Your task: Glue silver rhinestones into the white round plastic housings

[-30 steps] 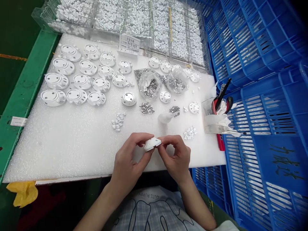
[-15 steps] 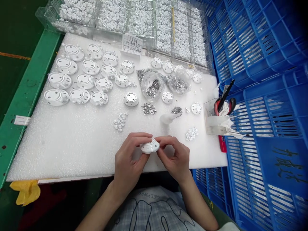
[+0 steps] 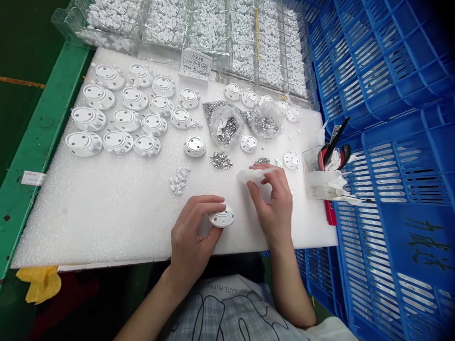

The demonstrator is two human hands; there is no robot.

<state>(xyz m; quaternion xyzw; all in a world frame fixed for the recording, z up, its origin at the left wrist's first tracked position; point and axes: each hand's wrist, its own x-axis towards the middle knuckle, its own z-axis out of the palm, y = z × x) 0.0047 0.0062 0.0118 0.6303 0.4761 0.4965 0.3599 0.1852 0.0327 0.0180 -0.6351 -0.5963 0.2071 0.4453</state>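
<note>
A round white plastic part is pinched between the thumb and fingers of my left hand, just above the foam sheet. My right hand is off to the right, thumb and fingers apart, around a translucent white bottle; whether the fingers touch it I cannot tell. Beyond the bottle lies a small pile of silvery pieces, partly hidden by the hand. Another silvery pile and some small white pieces lie nearer my left hand.
Rows of white round parts cover the foam's back left. Two clear bags hold silvery pieces. Clear trays of white pieces line the back. Right: a clear holder with black-and-red-handled tools, and blue crates.
My right hand has let go of the white part and moved right and forward to the bottle, its fingers now spread. My left hand still holds the part in nearly the same place.
</note>
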